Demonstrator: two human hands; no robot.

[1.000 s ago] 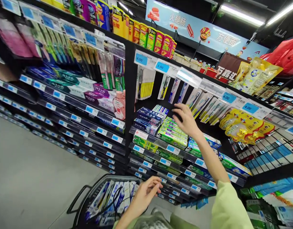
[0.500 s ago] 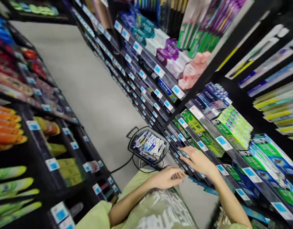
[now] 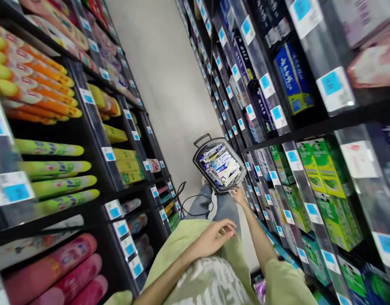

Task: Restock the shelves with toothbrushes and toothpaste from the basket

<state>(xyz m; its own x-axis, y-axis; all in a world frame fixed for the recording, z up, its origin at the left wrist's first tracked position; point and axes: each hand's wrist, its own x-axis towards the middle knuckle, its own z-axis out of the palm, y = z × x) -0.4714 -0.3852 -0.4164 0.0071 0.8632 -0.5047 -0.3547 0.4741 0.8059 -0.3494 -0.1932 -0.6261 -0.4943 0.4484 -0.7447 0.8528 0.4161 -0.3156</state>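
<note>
A black shopping basket (image 3: pixel 198 159) filled with toothpaste boxes (image 3: pixel 220 163) stands on the pale aisle floor ahead of me. My right hand (image 3: pixel 238 195) reaches down to the basket's near rim; its fingers are small and partly hidden. My left hand (image 3: pixel 216 238) hovers in front of my green shirt, fingers loosely curled with nothing visible in them. My jeans-clad legs (image 3: pixel 214 205) show below the basket.
Black shelves line both sides of a narrow aisle. Green and blue toothpaste boxes (image 3: pixel 322 169) fill the right shelves behind blue price tags. Yellow, orange and pink tubes (image 3: pixel 48 169) lie on the left shelves. A black cord (image 3: pixel 195 199) trails by my legs.
My view has tipped further down and turned along the aisle. My right hand dropped from the shelf to the basket's rim. My left hand stays near my chest.
</note>
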